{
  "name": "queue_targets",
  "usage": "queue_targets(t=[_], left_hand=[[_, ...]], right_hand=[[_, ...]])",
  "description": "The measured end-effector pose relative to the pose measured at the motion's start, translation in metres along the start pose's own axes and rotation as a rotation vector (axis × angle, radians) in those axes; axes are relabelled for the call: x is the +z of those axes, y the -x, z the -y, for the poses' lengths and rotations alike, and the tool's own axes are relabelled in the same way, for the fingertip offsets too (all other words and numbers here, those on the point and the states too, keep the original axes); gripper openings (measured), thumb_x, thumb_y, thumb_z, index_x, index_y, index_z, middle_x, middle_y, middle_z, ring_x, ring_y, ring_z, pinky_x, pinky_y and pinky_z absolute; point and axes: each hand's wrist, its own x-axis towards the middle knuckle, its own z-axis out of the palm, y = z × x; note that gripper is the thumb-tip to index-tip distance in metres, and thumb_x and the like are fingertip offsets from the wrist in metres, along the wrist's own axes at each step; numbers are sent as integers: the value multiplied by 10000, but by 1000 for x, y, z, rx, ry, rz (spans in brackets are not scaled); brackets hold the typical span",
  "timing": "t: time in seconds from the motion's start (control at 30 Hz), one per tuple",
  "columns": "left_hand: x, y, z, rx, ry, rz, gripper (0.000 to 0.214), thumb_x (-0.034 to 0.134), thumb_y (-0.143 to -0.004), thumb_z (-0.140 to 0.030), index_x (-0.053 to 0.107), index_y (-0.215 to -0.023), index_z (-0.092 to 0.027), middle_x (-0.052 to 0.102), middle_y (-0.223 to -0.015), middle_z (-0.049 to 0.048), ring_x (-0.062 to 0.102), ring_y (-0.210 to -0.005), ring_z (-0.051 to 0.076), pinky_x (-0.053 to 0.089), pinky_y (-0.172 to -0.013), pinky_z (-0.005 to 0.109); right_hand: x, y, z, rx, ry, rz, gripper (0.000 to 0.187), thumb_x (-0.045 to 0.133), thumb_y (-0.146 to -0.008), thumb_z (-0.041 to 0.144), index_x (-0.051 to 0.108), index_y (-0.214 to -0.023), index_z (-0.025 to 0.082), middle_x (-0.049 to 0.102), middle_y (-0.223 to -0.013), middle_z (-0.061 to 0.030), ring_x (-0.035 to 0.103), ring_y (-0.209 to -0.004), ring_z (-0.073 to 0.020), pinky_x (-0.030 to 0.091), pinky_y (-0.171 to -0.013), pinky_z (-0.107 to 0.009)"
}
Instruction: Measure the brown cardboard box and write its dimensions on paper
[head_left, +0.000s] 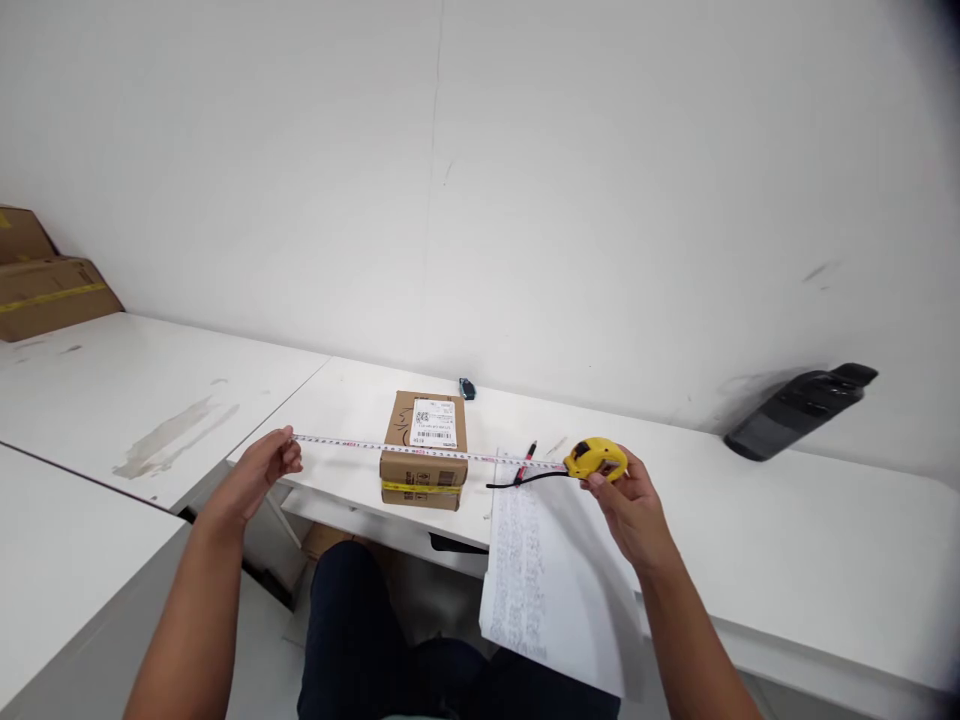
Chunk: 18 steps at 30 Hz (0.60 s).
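A yellow tape measure (pixel 598 459) is gripped in my right hand (pixel 630 505), its black strap dangling to the left. From it the white blade (pixel 427 452) runs out leftward, pulled straight. My left hand (pixel 266 468) pinches the blade's free end. Between my hands, the blade passes across a small brown cardboard box (pixel 422 467) with a white shipping label (pixel 434 424) on top and yellow tape on its front. Whether the blade touches the box I cannot tell. Below my right hand lie sheets of written paper (pixel 555 580) and a red and black pen (pixel 526 463).
A dark bottle (pixel 799 412) stands at the right by the wall. Behind the box lies a small dark object (pixel 467 388). More cardboard boxes (pixel 56 298) are stacked at the far left. The paper hangs over the front edge of the white table (pixel 795 530).
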Motion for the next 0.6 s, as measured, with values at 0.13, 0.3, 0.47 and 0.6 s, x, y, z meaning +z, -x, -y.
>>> queue_targets(t=[0.13,0.3,0.47,0.6], left_hand=[[11,-19,12,3,-277,6,448,685,-694,-587,474,-641,-196,485,-600,-40,479,-588,124,459,-630,265],[72,-20,30,9,-331,131,421,603,-743,-611,496,-774,-206,574,-731,-14,575,-729,175,467,-710,307],[111,-15,31,136,-450,156,382,595,-769,-537,400,-672,-223,450,-648,-45,450,-622,151,348,-578,266],[109,-10,25,137,-561,152,384,524,-809,-532,373,-634,-225,407,-600,-43,401,-585,152,291,-549,267]], right_hand=[[-1,-4,-13,2,49,11,583,813,-714,403,576,-1239,313,635,-1143,-64,625,-966,-217,559,-809,-398],[45,1,-15,-2,85,164,626,772,-766,407,521,-1324,276,624,-1229,-71,619,-1053,-225,541,-906,-426],[100,4,-13,-30,152,335,619,698,-834,429,470,-1384,259,625,-1217,-75,639,-990,-202,553,-887,-399],[117,3,-11,-84,186,373,553,660,-865,423,468,-1361,272,604,-1236,-74,628,-1020,-197,543,-908,-390]])
